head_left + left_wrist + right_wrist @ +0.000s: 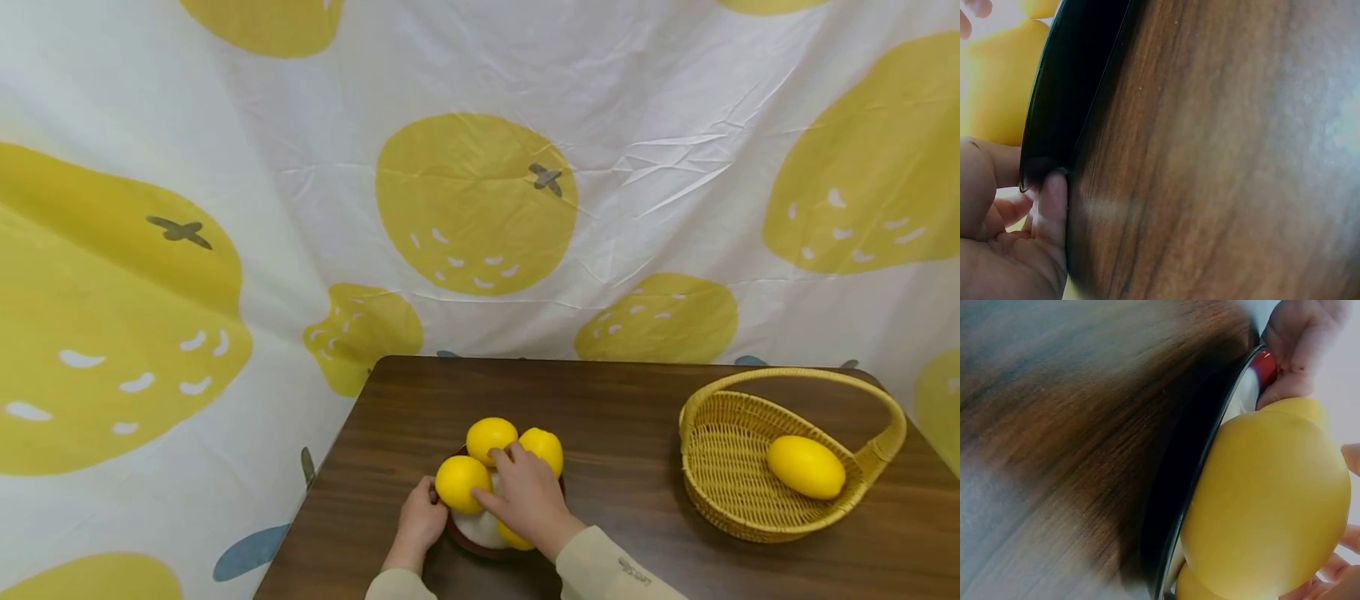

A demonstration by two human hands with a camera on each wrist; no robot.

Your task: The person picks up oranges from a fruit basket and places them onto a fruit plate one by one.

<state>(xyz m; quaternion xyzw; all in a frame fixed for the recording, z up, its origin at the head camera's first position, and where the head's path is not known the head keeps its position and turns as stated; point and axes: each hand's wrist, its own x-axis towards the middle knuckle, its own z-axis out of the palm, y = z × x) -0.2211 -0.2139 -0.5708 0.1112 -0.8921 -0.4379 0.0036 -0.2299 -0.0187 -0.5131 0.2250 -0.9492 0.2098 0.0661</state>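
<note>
Several yellow lemons lie in a round dish [474, 528] with a white inside and dark rim. One is the front-left lemon [459, 483], beside a back lemon [491, 439] and a right lemon [545, 450]. A near lemon [512, 537] is partly covered by my right hand [528, 496]. That hand reaches over the dish with fingers spread, its thumb at the front-left lemon and fingertips by the back one. My left hand [422, 515] pinches the dish's left edge; in the left wrist view its fingers [1052, 203] lie against the dark rim.
A woven basket [701, 467] with a tall arched handle stands at the right of the dark wooden table [615, 417], holding a single lemon [806, 467]. Behind the table hangs a white cloth [637, 100] printed with lemons.
</note>
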